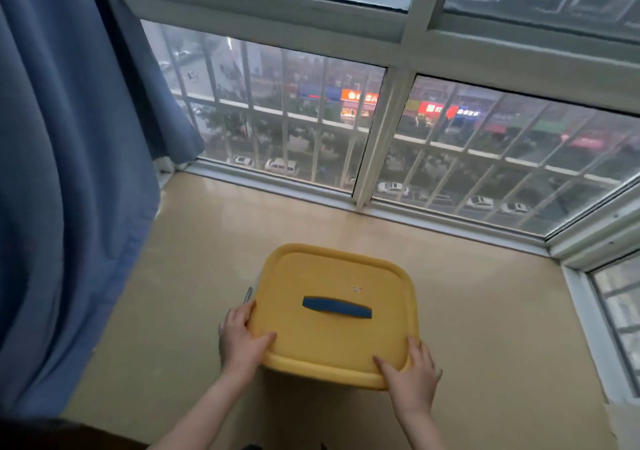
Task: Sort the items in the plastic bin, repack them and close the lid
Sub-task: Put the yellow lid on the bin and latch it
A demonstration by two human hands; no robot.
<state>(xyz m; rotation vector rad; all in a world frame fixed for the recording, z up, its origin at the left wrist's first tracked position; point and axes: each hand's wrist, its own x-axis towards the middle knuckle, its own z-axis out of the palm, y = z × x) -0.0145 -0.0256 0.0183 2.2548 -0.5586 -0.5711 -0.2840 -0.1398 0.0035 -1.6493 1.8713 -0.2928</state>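
Note:
A plastic bin stands on the beige window ledge (194,276), covered by its yellow lid (322,276) with a dark blue handle (336,307) in the middle. The bin's body is almost fully hidden under the lid, and its contents cannot be seen. My left hand (240,340) grips the lid's near left corner, thumb on top and fingers over the edge. At the near right corner my right hand (410,368) holds the lid the same way. A small grey latch (248,293) shows at the bin's left side.
A blue curtain (69,172) hangs along the left. Large windows with white frames (381,137) and outside bars close the ledge at the back and on the right. Bare ledge surface lies on all sides of the bin.

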